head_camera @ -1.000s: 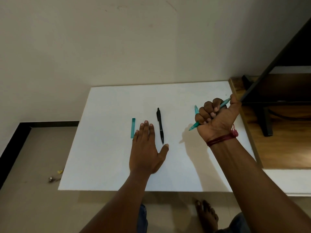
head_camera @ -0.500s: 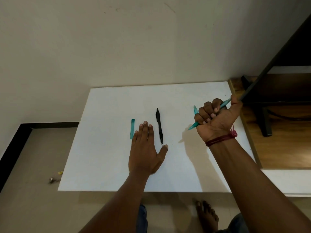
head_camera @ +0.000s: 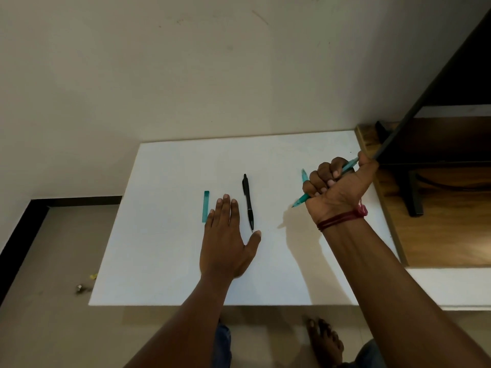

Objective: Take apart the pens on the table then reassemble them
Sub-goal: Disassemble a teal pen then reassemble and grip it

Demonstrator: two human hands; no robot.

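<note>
My right hand (head_camera: 334, 185) grips a teal pen (head_camera: 300, 201) in a fist above the right part of the white table (head_camera: 164, 261), tip pointing down-left. A second teal piece (head_camera: 304, 175) sticks up behind the knuckles. My left hand (head_camera: 225, 240) lies flat on the table with straight fingers, holding nothing. A black pen (head_camera: 248, 201) lies just right of its fingers. A teal pen cap (head_camera: 205, 206) lies just left of them.
The table stands against a cream wall. A wooden shelf unit (head_camera: 438, 221) with a dark frame adjoins the table's right edge. Small bits of litter (head_camera: 79, 288) lie on the floor at the left. My bare foot (head_camera: 324, 338) shows below the table's front edge.
My right fist with the teal pen has dipped slightly lower and left. The left hand, black pen and cap keep their places.
</note>
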